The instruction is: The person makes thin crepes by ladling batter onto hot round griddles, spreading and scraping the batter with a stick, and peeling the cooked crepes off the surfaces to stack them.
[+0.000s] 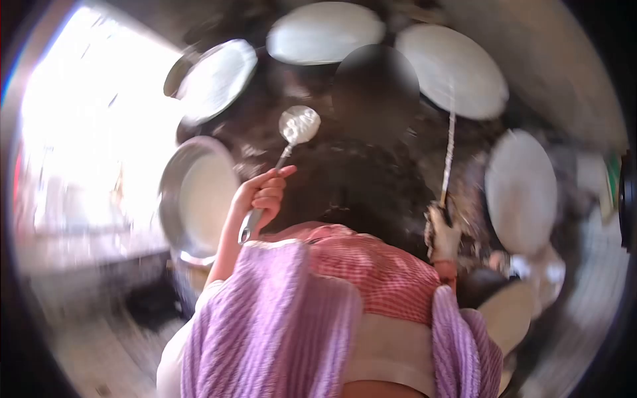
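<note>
My left hand (262, 199) is closed around the grey handle of a ladle (300, 125), whose round bowl is coated with white batter. Beside that hand stands a metal pot (166, 189) holding white liquid (210, 194). My right hand (444, 235), apparently in a pale, soiled glove, is wrapped round the lower end of a long thin stick (449, 156). The stick's far tip lies over a round white disc (458, 66) at the upper right; whether it touches cannot be made out. Another white disc (521, 191) is to the right of this hand.
More round white discs (325, 32) (219, 79) curve along the far side. A blurred dark round patch (376, 89) lies before them, over a dark surface (345, 179). A pale round stack (507, 315) is at the lower right. Bright light floods the left.
</note>
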The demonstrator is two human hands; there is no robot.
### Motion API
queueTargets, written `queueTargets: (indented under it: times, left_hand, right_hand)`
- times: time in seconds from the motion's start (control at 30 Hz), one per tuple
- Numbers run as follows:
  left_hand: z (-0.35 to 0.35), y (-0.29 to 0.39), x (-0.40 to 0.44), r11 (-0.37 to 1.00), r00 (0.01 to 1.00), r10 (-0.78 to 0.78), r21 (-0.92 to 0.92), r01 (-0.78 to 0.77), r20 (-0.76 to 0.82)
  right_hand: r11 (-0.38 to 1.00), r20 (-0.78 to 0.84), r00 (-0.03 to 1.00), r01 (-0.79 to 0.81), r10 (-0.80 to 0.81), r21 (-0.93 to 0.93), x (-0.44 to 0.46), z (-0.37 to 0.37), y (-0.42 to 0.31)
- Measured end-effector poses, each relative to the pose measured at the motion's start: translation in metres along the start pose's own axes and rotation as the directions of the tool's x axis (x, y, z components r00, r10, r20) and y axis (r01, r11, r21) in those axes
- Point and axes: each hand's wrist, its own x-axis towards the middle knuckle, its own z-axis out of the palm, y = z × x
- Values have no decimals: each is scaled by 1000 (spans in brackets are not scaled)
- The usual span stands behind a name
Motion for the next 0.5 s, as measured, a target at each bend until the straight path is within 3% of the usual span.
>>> queueTargets:
  times: [0.07, 0.17, 0.23, 0.3, 0.37, 0.4, 0.5]
  left_hand:
    - [-21, 15, -51, 971, 984, 177, -163, -173, 12]
    - [-41, 42, -117, 831, 863, 498, -337, -443, 91]
    - [-52, 38, -144, 764, 707, 636, -376, -524, 309]
    - [-58, 73, -174, 705, 610, 708, -326, -629, 355]
    - [-69, 108, -207, 521, 522, 793, 95, -848, 312]
    - [-76, 120, -223, 384, 472, 830, 308, -870, 298]
    - [-86, 153, -260, 518, 564, 807, 250, -818, 173]
  right_hand:
    - [999, 98, 995, 27, -23, -41, -4, 38, -6]
    - [991, 305, 950, 101, -71, -84, -14, 102, -23]
    - [979, 450, 885, 183, -122, -95, -14, 139, -35]
    - [942, 515, 850, 256, -112, -219, -15, 209, -44]
    - [943, 578, 811, 255, -89, -213, -18, 279, -35]
    - [955, 583, 809, 231, -81, -187, -15, 309, -29]
    - [976, 615, 779, 206, -123, -66, -10, 397, -25]
